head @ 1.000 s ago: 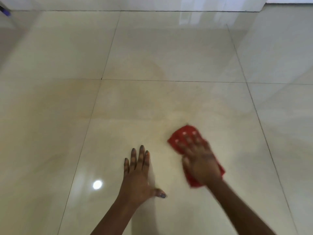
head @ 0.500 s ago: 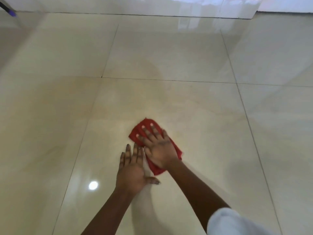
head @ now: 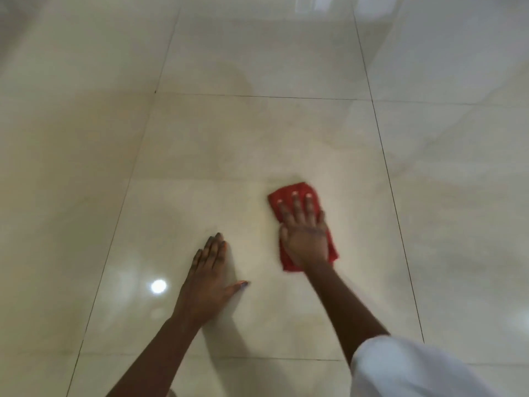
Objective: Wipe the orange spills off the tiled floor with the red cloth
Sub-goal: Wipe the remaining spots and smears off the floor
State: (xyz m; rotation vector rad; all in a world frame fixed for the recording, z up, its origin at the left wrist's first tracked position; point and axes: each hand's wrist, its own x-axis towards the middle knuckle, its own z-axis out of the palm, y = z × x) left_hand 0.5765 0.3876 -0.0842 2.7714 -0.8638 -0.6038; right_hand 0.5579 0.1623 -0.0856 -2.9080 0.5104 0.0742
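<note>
The red cloth lies flat on the glossy cream tiled floor, near the middle of a large tile. My right hand presses down on it with fingers spread, covering most of the cloth. My left hand rests flat on the bare tile to the left of the cloth, fingers together and thumb out, holding nothing. No distinct orange spill shows in the head view; only a faint dull smear sits just past the cloth.
Dark grout lines divide the floor into big tiles. A bright lamp reflection sits left of my left hand. My white sleeve fills the lower right corner.
My right hand slid the red cloth left until it lay beside my left hand, then back to the right and a little farther away. My left hand stayed planted on the tile.
</note>
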